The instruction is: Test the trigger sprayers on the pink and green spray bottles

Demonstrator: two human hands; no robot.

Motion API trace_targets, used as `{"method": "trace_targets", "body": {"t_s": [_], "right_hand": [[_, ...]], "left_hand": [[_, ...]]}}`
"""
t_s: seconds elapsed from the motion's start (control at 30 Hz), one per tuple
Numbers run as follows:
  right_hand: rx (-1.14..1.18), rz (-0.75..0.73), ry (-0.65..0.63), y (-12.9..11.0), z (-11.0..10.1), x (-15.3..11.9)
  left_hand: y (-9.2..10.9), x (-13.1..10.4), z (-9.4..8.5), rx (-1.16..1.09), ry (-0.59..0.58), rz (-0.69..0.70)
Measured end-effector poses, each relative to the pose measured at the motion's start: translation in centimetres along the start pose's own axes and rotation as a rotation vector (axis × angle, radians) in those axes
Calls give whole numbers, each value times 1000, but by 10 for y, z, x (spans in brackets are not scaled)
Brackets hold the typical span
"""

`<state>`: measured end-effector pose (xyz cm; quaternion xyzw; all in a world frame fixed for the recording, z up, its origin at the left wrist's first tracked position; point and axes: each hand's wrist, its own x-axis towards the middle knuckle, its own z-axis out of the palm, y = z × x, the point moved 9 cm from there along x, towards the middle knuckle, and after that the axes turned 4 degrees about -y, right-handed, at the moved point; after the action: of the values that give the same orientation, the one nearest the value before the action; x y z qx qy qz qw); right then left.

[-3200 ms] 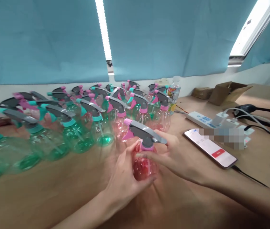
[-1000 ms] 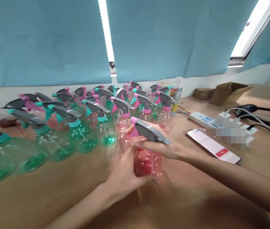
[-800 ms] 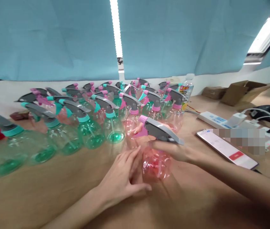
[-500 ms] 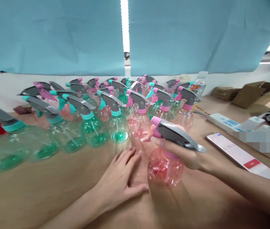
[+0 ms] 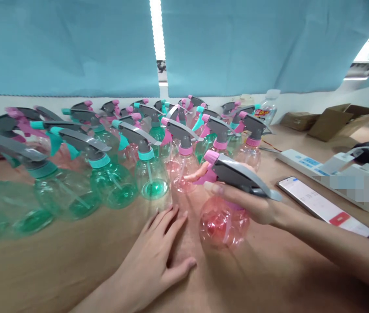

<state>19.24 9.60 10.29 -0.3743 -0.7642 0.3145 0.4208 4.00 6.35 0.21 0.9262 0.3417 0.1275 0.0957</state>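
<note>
My right hand is wrapped round the neck of a pink spray bottle, just under its grey trigger head with a pink nozzle. The bottle is nearly upright, and I cannot tell whether its base touches the wooden table. Flat on the table to its left lies my left hand, fingers spread, holding nothing. Just beyond my left fingertips stands a green spray bottle with a turquoise collar. Right of that one is another pink spray bottle, partly behind my right fingers.
Rows of several green and pink spray bottles fill the back and left of the table. On the right are a phone, a white power strip with plugs, and an opened cardboard box. A clear bottle stands behind.
The view has turned slightly right, so the rows appear shifted left. My right hand keeps its hold on the pink spray bottle, and my left hand stays flat on the table.
</note>
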Motion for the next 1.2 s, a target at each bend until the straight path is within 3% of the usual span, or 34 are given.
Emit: {"method": "trace_targets", "body": {"t_s": [0.43, 0.9, 1.2], "right_hand": [[140, 71, 8, 7, 7, 0], [-2, 115, -51, 15, 12, -4], [-77, 87, 59, 6, 3, -5]], "left_hand": [[-3, 0, 6, -14, -52, -51], [-3, 0, 2, -45, -46, -58], [-3, 1, 1, -50, -30, -54]]}}
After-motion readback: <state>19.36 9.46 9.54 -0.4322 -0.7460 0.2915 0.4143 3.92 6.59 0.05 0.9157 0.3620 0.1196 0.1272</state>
